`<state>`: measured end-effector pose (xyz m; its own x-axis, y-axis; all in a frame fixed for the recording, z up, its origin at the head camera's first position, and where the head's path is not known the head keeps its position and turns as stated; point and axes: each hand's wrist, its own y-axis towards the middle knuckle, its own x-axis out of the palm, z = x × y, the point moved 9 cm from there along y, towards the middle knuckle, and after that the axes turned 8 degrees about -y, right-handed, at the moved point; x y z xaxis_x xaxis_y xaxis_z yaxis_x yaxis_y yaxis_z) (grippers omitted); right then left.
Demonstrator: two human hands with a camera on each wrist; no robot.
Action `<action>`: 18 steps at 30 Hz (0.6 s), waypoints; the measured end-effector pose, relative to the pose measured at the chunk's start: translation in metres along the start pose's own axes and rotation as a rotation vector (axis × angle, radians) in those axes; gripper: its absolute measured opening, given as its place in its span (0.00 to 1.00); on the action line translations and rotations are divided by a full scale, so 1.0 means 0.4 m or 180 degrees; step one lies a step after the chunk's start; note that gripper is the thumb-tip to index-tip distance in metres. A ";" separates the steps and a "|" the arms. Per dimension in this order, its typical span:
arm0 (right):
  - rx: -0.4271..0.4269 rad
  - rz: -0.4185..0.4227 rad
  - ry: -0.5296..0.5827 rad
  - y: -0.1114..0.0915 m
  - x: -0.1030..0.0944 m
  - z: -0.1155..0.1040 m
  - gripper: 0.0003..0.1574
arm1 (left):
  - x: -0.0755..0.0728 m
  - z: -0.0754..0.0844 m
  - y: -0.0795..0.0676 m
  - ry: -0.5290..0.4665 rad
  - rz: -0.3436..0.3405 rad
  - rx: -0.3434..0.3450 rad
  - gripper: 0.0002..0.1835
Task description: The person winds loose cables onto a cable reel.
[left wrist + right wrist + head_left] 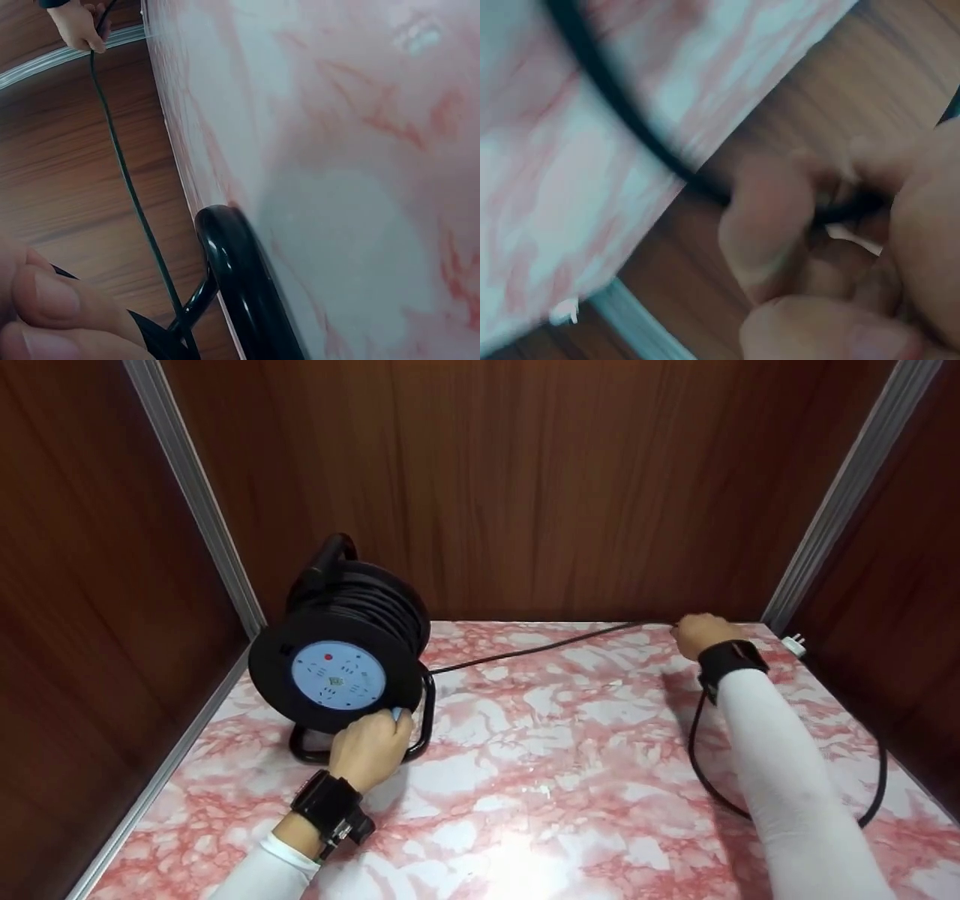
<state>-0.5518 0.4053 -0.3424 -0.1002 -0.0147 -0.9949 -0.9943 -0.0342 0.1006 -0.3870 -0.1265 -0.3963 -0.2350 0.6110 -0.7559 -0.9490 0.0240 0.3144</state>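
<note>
A black cable reel (259, 667) with a pale blue socket face stands at the left on its tubular frame, coils of black cable around its drum. At the reel's lower right rim my left hand (370, 750) grips a small part; a bit of light blue shows by the thumb, the rest is hidden. Curled fingers of that hand (75, 315) appear in the left wrist view. Far to the right, my right hand (705, 634) holds the black cable (536, 649) above the table, the stretch to the reel nearly straight. In the right wrist view the cable (630, 112) passes between its fingers.
A white plug (793, 645) lies by the right wall at the back corner. Loose cable (696, 757) loops down under the right forearm. Brown wood-grain panels (525, 487) with metal corner strips enclose the red-and-white marbled table (570, 780) at the back and sides.
</note>
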 end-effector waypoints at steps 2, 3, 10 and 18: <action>0.0097 0.0386 0.0274 0.017 -0.035 -0.008 0.29 | 0.001 -0.002 -0.002 -0.0012 -0.0015 -0.0012 0.29; 0.0058 0.0683 0.0443 0.024 -0.059 -0.013 0.27 | 0.002 -0.003 -0.003 -0.0012 -0.0027 -0.0017 0.29; -0.0417 0.1568 0.0847 0.009 -0.118 -0.012 0.13 | -0.001 -0.023 -0.004 0.0055 -0.0107 -0.0155 0.29; -0.0347 0.1527 0.0518 -0.061 -0.018 0.050 0.14 | -0.001 -0.034 -0.004 0.0049 -0.0133 -0.0216 0.30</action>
<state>-0.5276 0.4262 -0.3379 -0.5285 -0.2091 -0.8228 -0.8275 -0.0893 0.5543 -0.3884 -0.1374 -0.4044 -0.1977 0.5983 -0.7765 -0.9699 -0.0048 0.2433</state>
